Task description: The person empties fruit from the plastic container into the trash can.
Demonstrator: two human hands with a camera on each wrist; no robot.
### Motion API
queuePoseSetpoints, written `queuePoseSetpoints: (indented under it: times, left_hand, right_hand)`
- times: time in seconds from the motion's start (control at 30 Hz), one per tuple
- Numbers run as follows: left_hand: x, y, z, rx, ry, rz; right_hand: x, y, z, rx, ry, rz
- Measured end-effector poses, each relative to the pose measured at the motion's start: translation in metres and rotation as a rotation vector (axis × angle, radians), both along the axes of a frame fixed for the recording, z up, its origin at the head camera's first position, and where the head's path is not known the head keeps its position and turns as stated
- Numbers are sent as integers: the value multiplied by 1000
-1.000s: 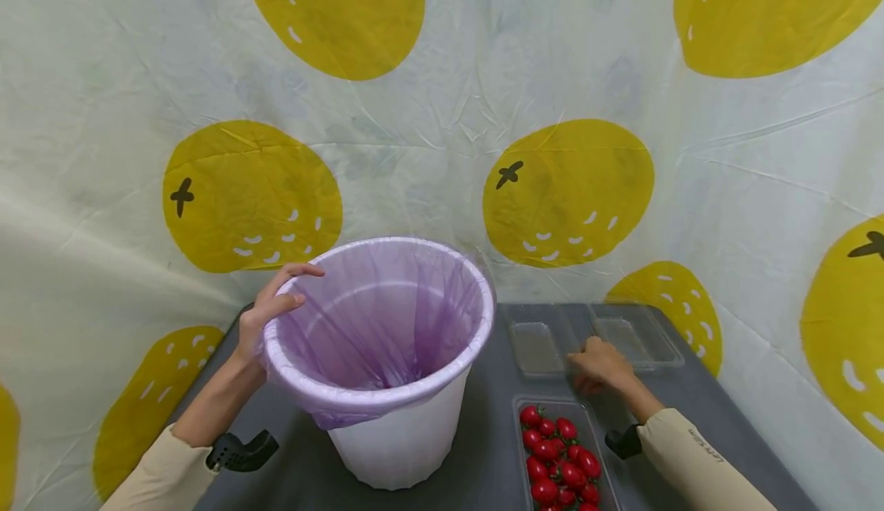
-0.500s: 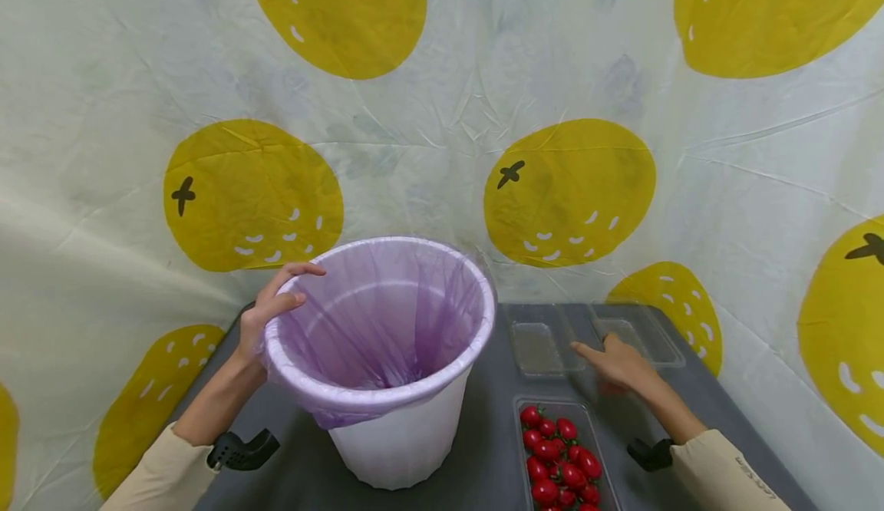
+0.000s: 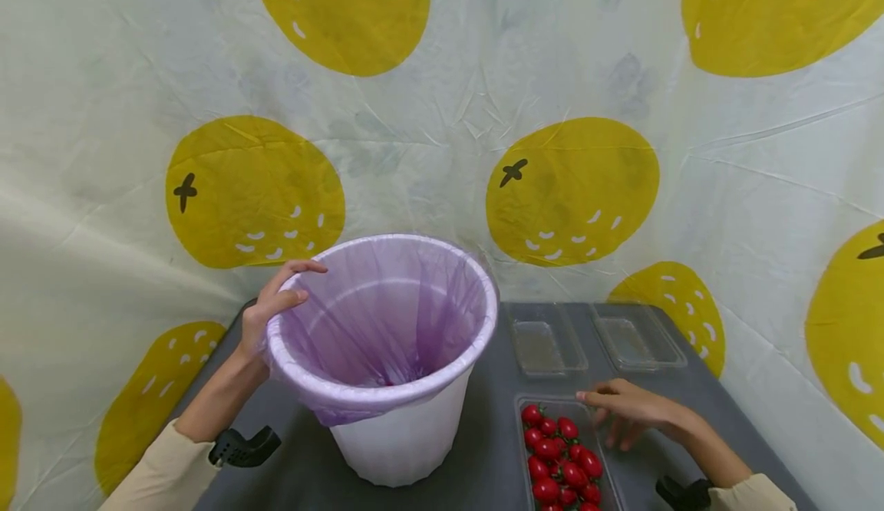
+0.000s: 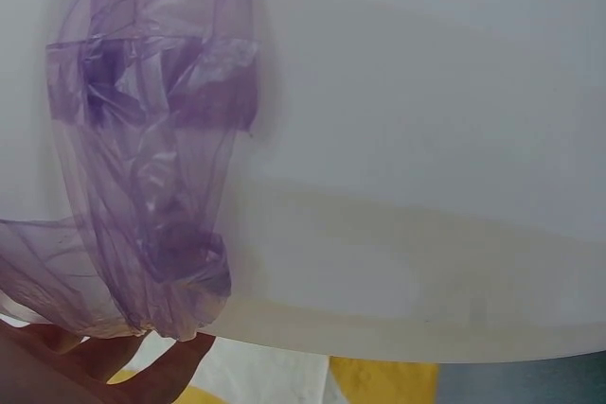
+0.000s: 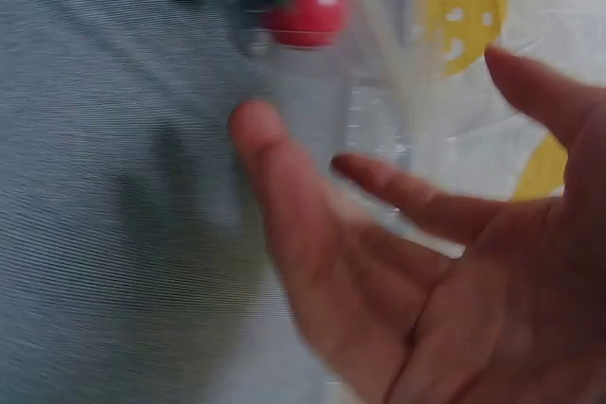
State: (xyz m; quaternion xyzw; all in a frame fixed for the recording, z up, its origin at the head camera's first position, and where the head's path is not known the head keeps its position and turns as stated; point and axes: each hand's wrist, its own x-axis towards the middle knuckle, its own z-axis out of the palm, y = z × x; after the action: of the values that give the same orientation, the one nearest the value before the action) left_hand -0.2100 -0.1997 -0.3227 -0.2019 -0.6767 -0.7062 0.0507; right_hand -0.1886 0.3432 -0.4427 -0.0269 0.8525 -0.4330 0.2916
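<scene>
A white bin (image 3: 407,446) lined with a thin purple bag (image 3: 376,323) stands on the grey table, its mouth tilted toward me. My left hand (image 3: 265,318) grips its rim on the left side, over the folded bag edge; the left wrist view shows gathered purple film (image 4: 156,177) against the white wall. On the right, my right hand (image 3: 638,410) hovers with loosely spread fingers and holds nothing. Its fingertips are right at the far right corner of a clear plastic container (image 3: 608,474) full of small red tomatoes (image 3: 561,457). In the right wrist view, tomatoes (image 5: 308,18) lie beyond the fingers.
Two clear plastic containers, one on the left (image 3: 542,346) and one on the right (image 3: 631,342), sit at the table's back right. A pale cloth (image 3: 442,150) printed with big yellow fruit hangs behind and at the sides. The grey table (image 3: 483,450) shows between bin and tomatoes.
My right hand has drawn back from the back containers toward the tomatoes, its curled fingers loosening and spreading. The left hand and bin have stayed in place.
</scene>
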Motion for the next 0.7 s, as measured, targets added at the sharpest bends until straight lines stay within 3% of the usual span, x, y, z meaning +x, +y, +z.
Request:
queuePoseSetpoints:
  times: [0.23,0.7]
  left_hand:
    - [0,0,1,-2,1,4]
    - [0,0,0,-6,-1,-2]
  right_hand:
    - [-2,7,-26,-247,-76,168]
    - [-2,3,-33,-372,-20,188]
